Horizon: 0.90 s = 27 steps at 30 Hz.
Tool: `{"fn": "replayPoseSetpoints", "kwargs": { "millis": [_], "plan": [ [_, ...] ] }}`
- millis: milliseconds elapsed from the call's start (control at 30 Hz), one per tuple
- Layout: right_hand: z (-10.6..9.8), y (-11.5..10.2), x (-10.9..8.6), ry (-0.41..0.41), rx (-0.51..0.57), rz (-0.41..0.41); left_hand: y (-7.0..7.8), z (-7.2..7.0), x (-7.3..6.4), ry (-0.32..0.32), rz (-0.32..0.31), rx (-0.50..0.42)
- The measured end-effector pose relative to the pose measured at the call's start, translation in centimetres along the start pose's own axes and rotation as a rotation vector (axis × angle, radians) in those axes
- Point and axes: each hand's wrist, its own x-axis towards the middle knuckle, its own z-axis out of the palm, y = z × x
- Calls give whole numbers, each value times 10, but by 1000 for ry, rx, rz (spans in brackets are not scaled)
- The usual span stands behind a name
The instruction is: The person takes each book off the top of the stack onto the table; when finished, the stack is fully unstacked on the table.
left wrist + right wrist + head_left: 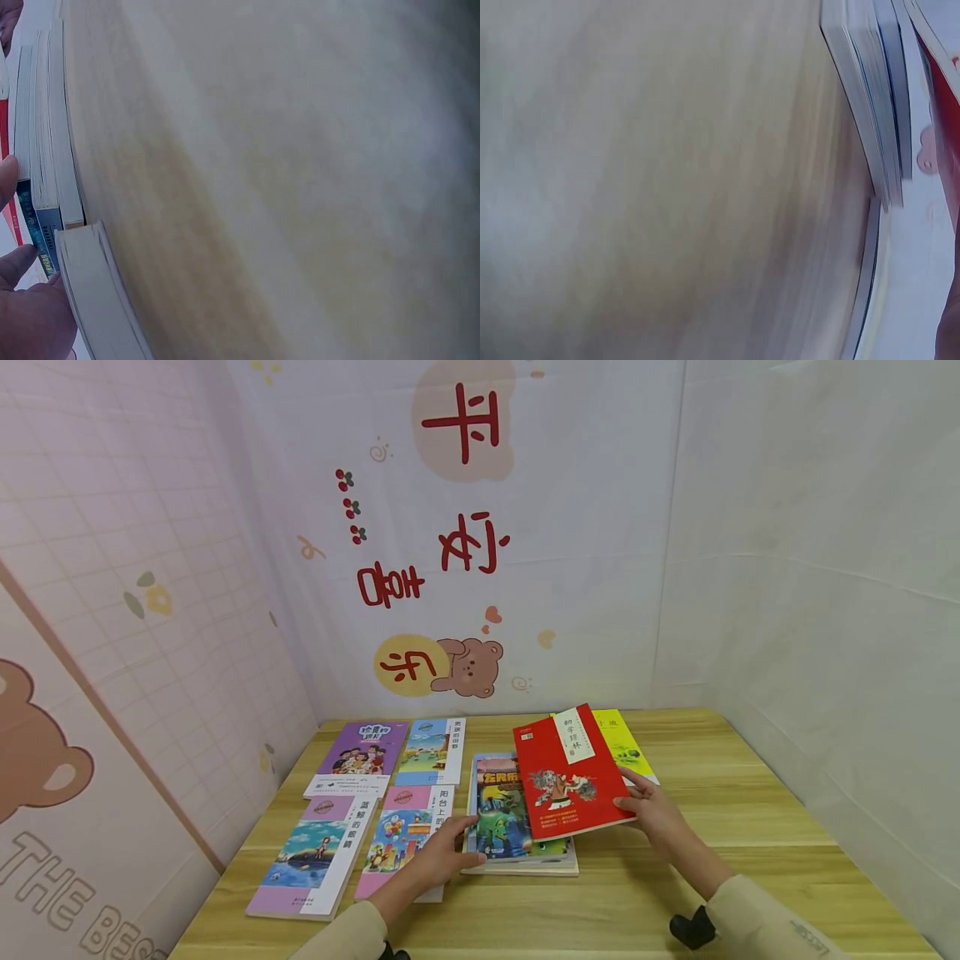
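My right hand (651, 814) holds a red book (543, 797) by its lower right edge, thumb on the cover. The book is tilted over a pile, and in the right wrist view a gap shows between it and the books below. Uppermost in the pile is a dinosaur-cover book (498, 822), partly hidden by the red one; pale page edges of other books (558, 867) stick out beneath. My left hand (441, 862) touches the pile's left side near its front corner. In the left wrist view its fingers (18, 264) lie against the dinosaur book's side.
Left on the wooden table (637, 893) lie a purple book (360, 760), a book with a field scene (427, 756), a whale book (307, 852) and a balloon-cover book (390, 835). A yellow book (626, 747) lies behind the pile. Cloth-covered walls (600, 568) enclose the table.
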Motion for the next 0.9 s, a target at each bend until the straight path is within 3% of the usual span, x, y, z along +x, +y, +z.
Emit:
{"fn": "replayPoseSetpoints", "kwargs": {
  "millis": [667, 900],
  "plan": [
    [-64, 0, 23, 81, -52, -70, 1, -1, -1, -14, -13, -9],
    [-88, 0, 35, 113, -70, -57, 5, -1, -2, -7, -8, 11]
  ]
}}
